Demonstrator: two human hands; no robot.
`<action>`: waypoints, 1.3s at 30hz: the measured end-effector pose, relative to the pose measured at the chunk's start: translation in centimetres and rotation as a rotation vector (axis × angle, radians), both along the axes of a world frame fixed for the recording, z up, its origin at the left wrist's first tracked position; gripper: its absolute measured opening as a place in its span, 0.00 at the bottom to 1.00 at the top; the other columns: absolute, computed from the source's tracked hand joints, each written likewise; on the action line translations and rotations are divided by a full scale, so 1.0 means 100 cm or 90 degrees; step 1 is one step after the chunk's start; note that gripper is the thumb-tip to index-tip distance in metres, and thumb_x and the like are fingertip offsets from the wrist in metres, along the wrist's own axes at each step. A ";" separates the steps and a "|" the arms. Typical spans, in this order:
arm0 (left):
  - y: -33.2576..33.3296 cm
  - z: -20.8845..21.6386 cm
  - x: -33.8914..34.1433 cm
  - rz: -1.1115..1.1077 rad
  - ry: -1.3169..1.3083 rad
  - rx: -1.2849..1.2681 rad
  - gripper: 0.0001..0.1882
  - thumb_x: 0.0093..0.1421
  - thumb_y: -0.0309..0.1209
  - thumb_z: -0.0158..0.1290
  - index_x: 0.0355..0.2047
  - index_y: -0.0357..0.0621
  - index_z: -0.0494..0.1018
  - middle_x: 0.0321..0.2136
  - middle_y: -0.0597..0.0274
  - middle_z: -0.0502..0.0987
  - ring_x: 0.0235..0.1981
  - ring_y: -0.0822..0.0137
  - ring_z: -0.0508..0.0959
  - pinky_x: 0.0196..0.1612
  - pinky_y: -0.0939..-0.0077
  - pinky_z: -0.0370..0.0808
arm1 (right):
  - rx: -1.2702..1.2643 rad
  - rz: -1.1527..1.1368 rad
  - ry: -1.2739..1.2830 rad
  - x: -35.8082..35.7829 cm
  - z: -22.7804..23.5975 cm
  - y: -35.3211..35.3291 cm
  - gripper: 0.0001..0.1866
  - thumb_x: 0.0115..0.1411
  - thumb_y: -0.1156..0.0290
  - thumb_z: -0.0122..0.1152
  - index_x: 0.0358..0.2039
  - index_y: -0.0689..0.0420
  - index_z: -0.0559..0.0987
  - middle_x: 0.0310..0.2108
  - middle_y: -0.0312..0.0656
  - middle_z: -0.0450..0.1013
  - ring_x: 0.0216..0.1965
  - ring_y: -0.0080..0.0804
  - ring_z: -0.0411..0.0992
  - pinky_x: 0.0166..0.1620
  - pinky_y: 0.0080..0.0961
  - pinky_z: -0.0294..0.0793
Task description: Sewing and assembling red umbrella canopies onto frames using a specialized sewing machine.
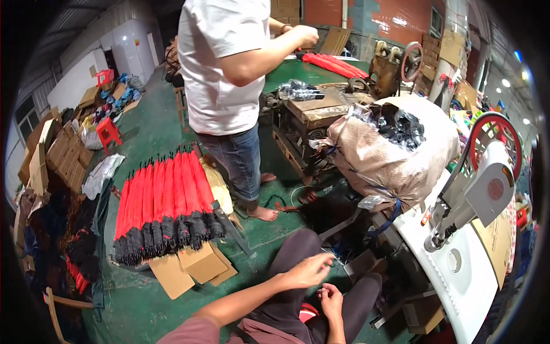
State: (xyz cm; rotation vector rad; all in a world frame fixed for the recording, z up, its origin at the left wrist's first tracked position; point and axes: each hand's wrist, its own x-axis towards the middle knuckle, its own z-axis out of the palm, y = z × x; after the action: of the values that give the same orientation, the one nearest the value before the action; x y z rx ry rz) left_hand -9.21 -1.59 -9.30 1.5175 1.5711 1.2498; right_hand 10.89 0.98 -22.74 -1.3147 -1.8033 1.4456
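Both of my hands are over my lap as I sit. My left hand reaches across my thigh with thumb and fingers pinched together; a tiny dark thing seems to be at the fingertips, too small to name. Close below it, my right hand has its fingers curled in, and what they hold is hidden. A red piece with a pale edge lies between my thighs, beside the right hand. To my left a row of folded red umbrellas with black lower parts lies side by side, apart from both hands.
A white sewing machine stands on a white table at right. Beside it bulges a large woven sack of dark wrapped parts. A barefoot person stands ahead at a green table. Flattened cardboard lies by the umbrellas.
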 end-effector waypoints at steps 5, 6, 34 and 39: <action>0.053 -0.004 0.022 -0.331 0.220 -0.173 0.21 0.69 0.34 0.51 0.56 0.30 0.72 0.46 0.40 0.82 0.45 0.47 0.83 0.51 0.58 0.79 | 0.062 -0.027 -0.043 0.024 0.024 -0.008 0.12 0.68 0.72 0.61 0.47 0.67 0.81 0.32 0.44 0.82 0.32 0.27 0.80 0.41 0.26 0.80; 0.063 -0.008 0.029 -0.336 0.221 -0.176 0.21 0.69 0.34 0.51 0.56 0.30 0.72 0.46 0.40 0.82 0.45 0.47 0.83 0.51 0.58 0.79 | 0.059 -0.032 -0.043 0.029 0.034 -0.010 0.12 0.68 0.72 0.61 0.47 0.67 0.81 0.32 0.44 0.82 0.32 0.27 0.80 0.41 0.26 0.80; 0.126 -0.134 0.052 -0.500 0.395 -0.294 0.19 0.72 0.37 0.52 0.42 0.27 0.78 0.29 0.43 0.82 0.29 0.54 0.82 0.38 0.60 0.77 | -0.041 -0.334 -0.261 0.208 0.215 -0.153 0.23 0.69 0.64 0.58 0.59 0.65 0.75 0.51 0.56 0.79 0.52 0.51 0.79 0.56 0.43 0.77; 0.128 -0.136 0.072 -0.536 0.364 -0.250 0.19 0.72 0.37 0.52 0.41 0.26 0.77 0.29 0.42 0.81 0.30 0.54 0.83 0.38 0.59 0.77 | -0.043 -0.548 -0.367 0.264 0.270 -0.188 0.20 0.69 0.66 0.59 0.56 0.63 0.78 0.46 0.54 0.82 0.47 0.42 0.82 0.50 0.35 0.80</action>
State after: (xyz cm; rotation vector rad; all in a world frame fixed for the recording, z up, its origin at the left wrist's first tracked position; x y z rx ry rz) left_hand -1.98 11.26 -22.87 2.0249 1.1396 0.0347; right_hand 37.26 -17.85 4.24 -2.3168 -1.1651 0.6865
